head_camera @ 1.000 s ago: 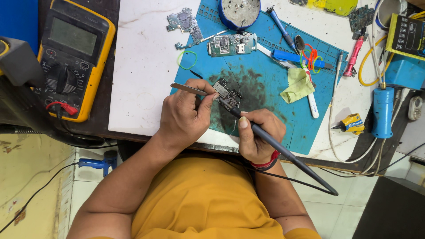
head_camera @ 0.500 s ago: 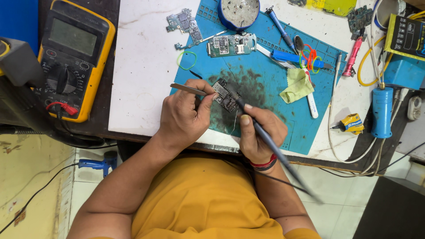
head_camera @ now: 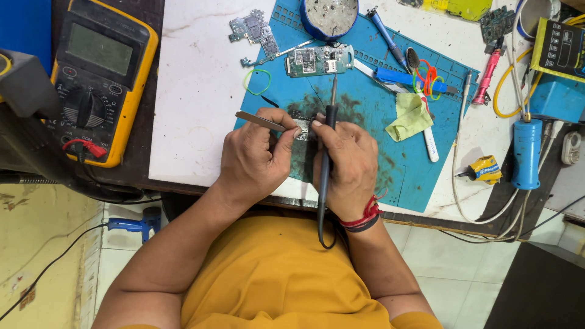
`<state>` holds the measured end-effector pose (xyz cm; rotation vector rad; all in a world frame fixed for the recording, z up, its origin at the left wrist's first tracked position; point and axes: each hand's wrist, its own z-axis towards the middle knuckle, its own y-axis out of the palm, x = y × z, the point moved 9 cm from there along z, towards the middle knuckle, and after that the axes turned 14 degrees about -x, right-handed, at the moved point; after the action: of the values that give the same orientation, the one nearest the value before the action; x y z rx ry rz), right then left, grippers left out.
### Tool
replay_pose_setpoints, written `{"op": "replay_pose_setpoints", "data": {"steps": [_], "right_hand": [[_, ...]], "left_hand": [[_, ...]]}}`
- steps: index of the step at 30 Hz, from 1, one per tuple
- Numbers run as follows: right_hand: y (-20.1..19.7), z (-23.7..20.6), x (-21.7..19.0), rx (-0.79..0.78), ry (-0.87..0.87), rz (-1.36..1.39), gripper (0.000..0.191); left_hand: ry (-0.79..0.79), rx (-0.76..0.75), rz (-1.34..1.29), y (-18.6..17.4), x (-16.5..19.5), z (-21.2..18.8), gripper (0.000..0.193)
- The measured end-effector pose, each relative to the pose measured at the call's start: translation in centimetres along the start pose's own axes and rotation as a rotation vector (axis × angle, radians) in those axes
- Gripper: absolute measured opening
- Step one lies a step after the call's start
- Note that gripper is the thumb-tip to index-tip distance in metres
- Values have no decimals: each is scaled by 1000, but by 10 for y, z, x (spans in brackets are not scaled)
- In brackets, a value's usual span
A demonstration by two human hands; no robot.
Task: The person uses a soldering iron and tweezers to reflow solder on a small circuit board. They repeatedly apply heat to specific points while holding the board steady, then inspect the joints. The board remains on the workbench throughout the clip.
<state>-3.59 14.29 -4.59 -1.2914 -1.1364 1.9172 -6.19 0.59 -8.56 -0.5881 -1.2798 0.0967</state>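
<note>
I note my right hand clenched round a soldering iron, tip pointing away. My left hand grips tweezers in its fingers, beside a small circuit board on the blue mat. Farther off, a second board and a solder tin.

Bare white worktop left of the blue mat, open up to its far-left corner; only a green rubber band and a loose circuit board near the mat's left edge. Multimeter blocks beyond the left edge. Mat's far edge crowded: solder pot, second board, blue-handled tools. Yellow cloth mid-right. Right edge: cables, blue cylinder. Mat's near-right corner free.
</note>
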Motion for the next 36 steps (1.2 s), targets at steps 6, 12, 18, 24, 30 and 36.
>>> {"op": "replay_pose_setpoints", "data": {"steps": [6, 12, 18, 24, 30, 36], "right_hand": [[2, -5, 10, 50, 72, -17, 39], [-4, -20, 15, 161, 44, 36, 33], [-10, -40, 22, 257, -10, 254, 21], [-8, -43, 24, 224, -19, 320, 14], [-7, -39, 21, 222, -42, 328, 13], [-7, -37, 20, 213, -49, 325, 12]], "left_hand": [[8, 0, 15, 0, 0, 2, 19], [-2, 31, -69, -4, -3, -2, 19], [28, 22, -2, -1, 0, -3, 20], [23, 11, 21, 2, -2, -2, 22], [25, 10, 14, 1, -1, -3, 21], [14, 1, 12, 1, -1, -2, 21]]}}
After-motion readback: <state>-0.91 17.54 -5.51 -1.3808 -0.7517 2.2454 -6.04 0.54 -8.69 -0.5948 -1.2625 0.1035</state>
